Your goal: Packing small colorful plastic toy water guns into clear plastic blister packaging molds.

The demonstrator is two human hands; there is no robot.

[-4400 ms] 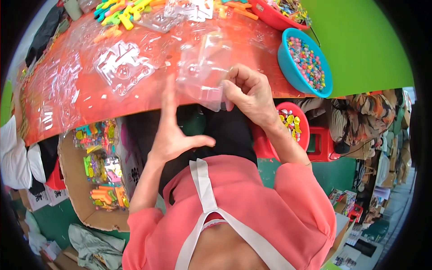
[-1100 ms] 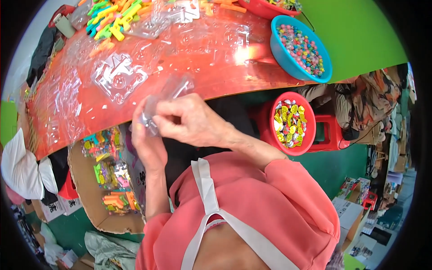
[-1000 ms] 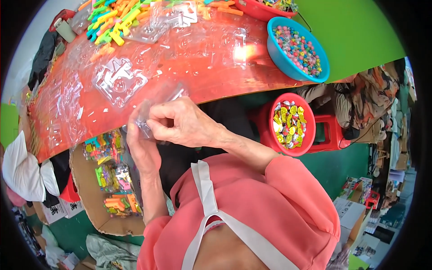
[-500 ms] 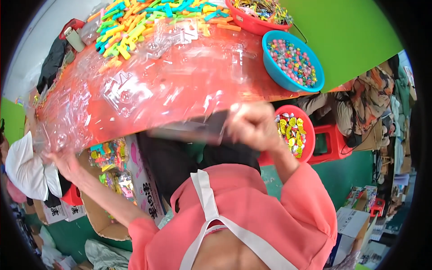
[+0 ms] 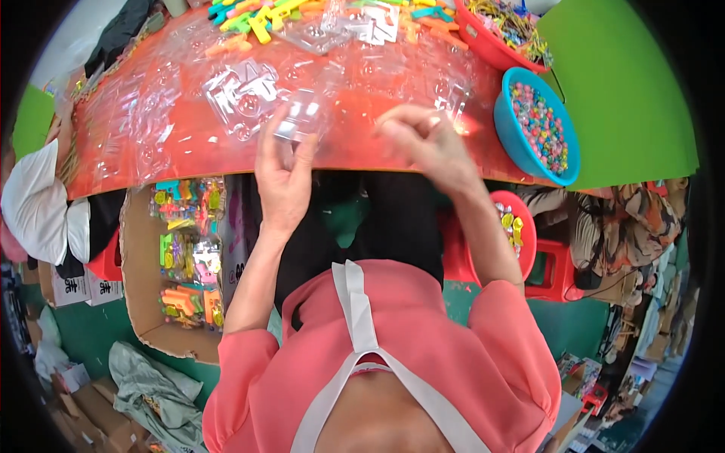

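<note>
My left hand (image 5: pixel 283 177) is raised at the near edge of the red table (image 5: pixel 189 151), palm toward me. Its fingertips hold a small clear plastic blister shell (image 5: pixel 300 119). My right hand (image 5: pixel 423 140) hovers to the right of it over the table edge, apart from the shell. Its fingers are bunched together, and I cannot see whether anything small sits between them. Several more clear blister shells (image 5: pixel 242 94) lie spread over the table in front of both hands.
A blue bowl of coloured beads (image 5: pixel 540 124) stands at the table's right. A red bowl of yellow pieces (image 5: pixel 515 230) rests on a red stool below it. Coloured plastic toys (image 5: pixel 257 15) and a red basket (image 5: pixel 498 34) lie far back. A cardboard box of packed toys (image 5: pixel 185 257) sits lower left.
My left hand has come up from beside the cardboard box to the table edge and now holds a clear shell. My right hand has shifted a little to the right.
</note>
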